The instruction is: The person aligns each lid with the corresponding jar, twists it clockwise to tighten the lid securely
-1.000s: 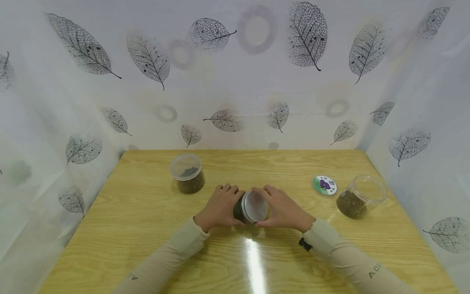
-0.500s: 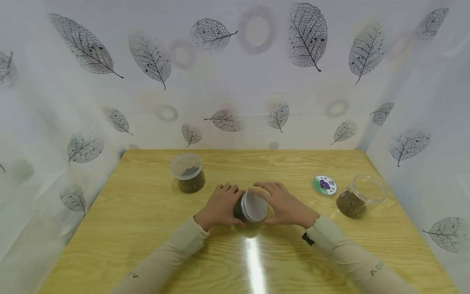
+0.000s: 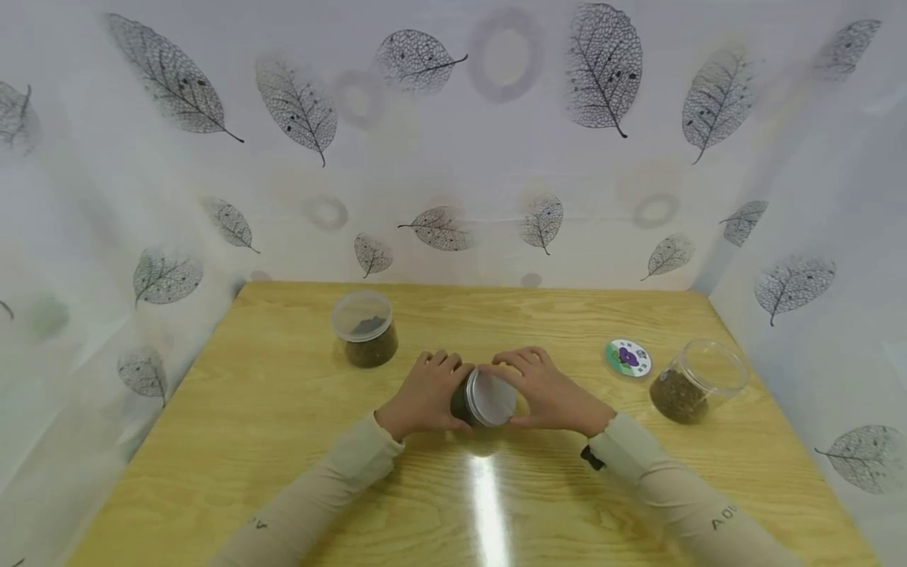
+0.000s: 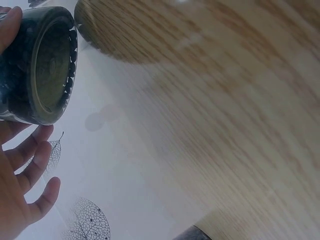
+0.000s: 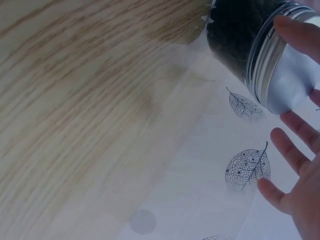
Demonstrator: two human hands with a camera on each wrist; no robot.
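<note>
A clear jar point(image 3: 460, 405) with dark contents and a silver screw lid point(image 3: 495, 398) is held at the middle of the table, tilted so the lid faces right. My left hand point(image 3: 423, 398) grips the jar's body, thumb on the near side and fingers on the far side. In the left wrist view the jar's base point(image 4: 52, 67) shows, raised above the tabletop. Around the lid's rim curves my right hand point(image 3: 553, 395); the right wrist view has its thumb and a fingertip on the lid point(image 5: 292, 82), with the other fingers spread off it.
On the wooden table point(image 3: 283, 441), a lidded clear jar point(image 3: 372, 349) with brown contents stands back left. At right, an uncovered clear jar point(image 3: 680, 396) with brown bits stands beside a round lid point(image 3: 627, 358) bearing a purple flower. A leaf-print sheet point(image 3: 453, 157) hangs behind and at both sides.
My right hand has loosened from the lid, shifted slightly right, and taken hold of its rim again. The left hand keeps its grip on the jar. The head view has shifted slightly.
</note>
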